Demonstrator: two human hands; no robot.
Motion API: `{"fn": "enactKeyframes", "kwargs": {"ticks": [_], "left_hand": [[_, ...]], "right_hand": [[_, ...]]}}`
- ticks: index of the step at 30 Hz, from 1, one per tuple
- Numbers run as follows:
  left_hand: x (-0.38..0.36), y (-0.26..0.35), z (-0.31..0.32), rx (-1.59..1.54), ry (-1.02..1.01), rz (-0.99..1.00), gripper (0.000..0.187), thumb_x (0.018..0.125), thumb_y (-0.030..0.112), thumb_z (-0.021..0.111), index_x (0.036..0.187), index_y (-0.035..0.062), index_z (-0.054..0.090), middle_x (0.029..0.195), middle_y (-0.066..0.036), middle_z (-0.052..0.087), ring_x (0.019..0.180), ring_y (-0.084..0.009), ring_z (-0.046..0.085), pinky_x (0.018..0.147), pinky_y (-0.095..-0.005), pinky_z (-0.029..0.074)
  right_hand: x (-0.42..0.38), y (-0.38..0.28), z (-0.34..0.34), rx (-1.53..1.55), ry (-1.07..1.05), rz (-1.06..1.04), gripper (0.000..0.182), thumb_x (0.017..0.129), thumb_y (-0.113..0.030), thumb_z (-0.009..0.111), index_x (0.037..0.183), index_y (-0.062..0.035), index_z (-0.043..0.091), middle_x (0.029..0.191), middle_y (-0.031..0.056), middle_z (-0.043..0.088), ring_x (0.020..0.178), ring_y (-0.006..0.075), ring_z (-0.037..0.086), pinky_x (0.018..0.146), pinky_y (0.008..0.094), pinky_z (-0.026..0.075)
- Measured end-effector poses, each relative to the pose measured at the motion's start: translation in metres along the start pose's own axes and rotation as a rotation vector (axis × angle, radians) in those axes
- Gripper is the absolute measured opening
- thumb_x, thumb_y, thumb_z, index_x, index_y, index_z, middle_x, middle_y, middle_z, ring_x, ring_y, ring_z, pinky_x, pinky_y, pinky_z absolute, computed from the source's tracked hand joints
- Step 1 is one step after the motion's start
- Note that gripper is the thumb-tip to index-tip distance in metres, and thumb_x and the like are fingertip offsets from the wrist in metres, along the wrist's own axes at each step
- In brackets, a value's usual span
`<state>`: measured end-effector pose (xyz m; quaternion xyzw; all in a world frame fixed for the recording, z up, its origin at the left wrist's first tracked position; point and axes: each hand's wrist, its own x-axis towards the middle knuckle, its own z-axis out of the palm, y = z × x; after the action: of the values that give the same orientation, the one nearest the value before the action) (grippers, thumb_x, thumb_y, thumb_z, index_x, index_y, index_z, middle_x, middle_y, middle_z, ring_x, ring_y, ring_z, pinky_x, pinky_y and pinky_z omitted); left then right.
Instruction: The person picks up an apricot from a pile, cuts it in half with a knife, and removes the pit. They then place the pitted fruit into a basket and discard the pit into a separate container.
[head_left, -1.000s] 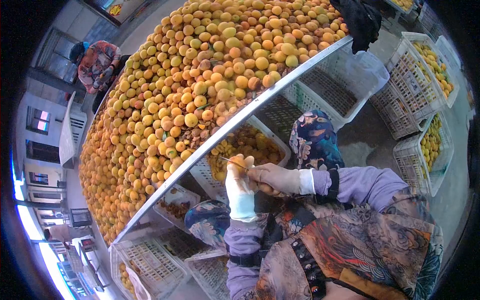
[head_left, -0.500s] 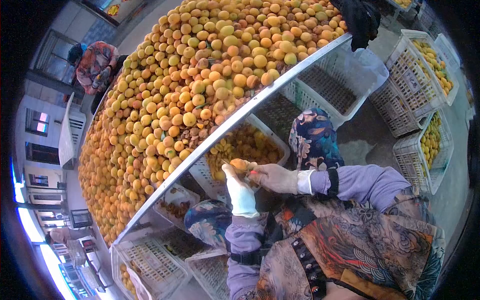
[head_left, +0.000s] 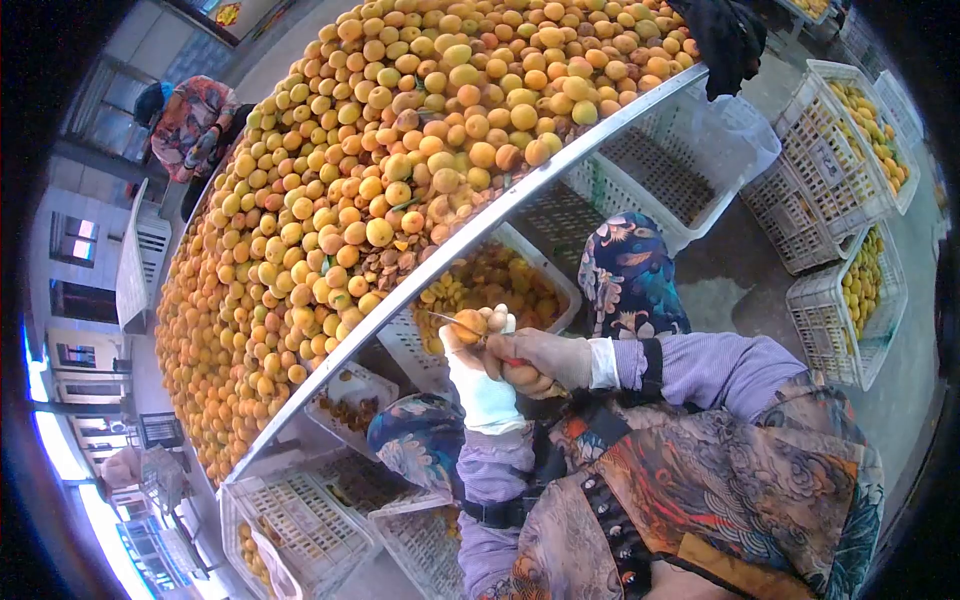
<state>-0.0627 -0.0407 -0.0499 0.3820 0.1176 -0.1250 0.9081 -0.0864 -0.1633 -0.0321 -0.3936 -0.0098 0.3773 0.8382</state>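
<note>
My left hand (head_left: 480,388), in a white covering, pinches an orange apricot (head_left: 469,324) above a crate of cut fruit. Its fingertips show behind the fruit. From the right, my right hand (head_left: 545,359) grips a small knife (head_left: 440,316) by its red handle. The thin blade lies against the apricot and points left; whether it has cut in is too small to tell. Both hands meet at the fruit, just in front of the metal edge (head_left: 455,243) of a table heaped with apricots (head_left: 330,210).
Beneath the table edge stands a white crate (head_left: 556,275) holding cut apricot pieces. More crates (head_left: 300,520) sit at lower left. Stacked crates (head_left: 815,165) of yellow fruit are on the right. Another person (head_left: 195,130) works across the heap. A black cloth or glove (head_left: 728,45) hangs at the table corner.
The knife blade now shows across the apricot, pointing left. My right hand has turned and lowered slightly, and the fingertips of my left hand have come into view behind the fruit.
</note>
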Motion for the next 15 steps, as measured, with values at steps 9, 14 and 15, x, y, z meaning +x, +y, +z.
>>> {"fn": "enactKeyframes", "kwargs": {"ticks": [9,14,15], "left_hand": [[-0.001,0.006,-0.006,-0.006,0.021,0.014,0.045,0.093,0.042,0.042,0.117,0.0036,0.047,0.108,-0.013,0.057,0.103,-0.027,0.055,0.091,-0.0472,0.045],[-0.009,0.016,-0.006,0.311,-0.043,0.185,0.041,0.096,0.038,0.038,0.111,0.002,0.05,0.108,-0.01,0.052,0.097,-0.0195,0.054,0.09,-0.0377,0.044],[-0.014,0.017,-0.001,0.473,-0.049,0.248,0.037,0.096,0.032,0.039,0.111,0.0001,0.051,0.106,-0.01,0.055,0.098,-0.0192,0.053,0.091,-0.0345,0.041]], "right_hand": [[-0.003,-0.001,-0.007,-0.215,0.048,0.006,0.043,0.094,-0.046,0.036,0.079,-0.0092,0.052,0.048,-0.004,0.038,0.033,0.0074,0.032,0.03,0.024,0.023],[-0.012,-0.033,0.013,-0.215,0.409,-0.153,0.035,0.086,-0.043,0.057,0.081,-0.0087,0.053,0.055,-0.0023,0.044,0.043,0.0054,0.039,0.036,0.0215,0.029],[-0.01,-0.036,0.006,-0.243,0.431,-0.122,0.038,0.081,-0.042,0.064,0.088,-0.0065,0.054,0.063,0.0002,0.049,0.053,0.0081,0.046,0.045,0.0236,0.038]]}}
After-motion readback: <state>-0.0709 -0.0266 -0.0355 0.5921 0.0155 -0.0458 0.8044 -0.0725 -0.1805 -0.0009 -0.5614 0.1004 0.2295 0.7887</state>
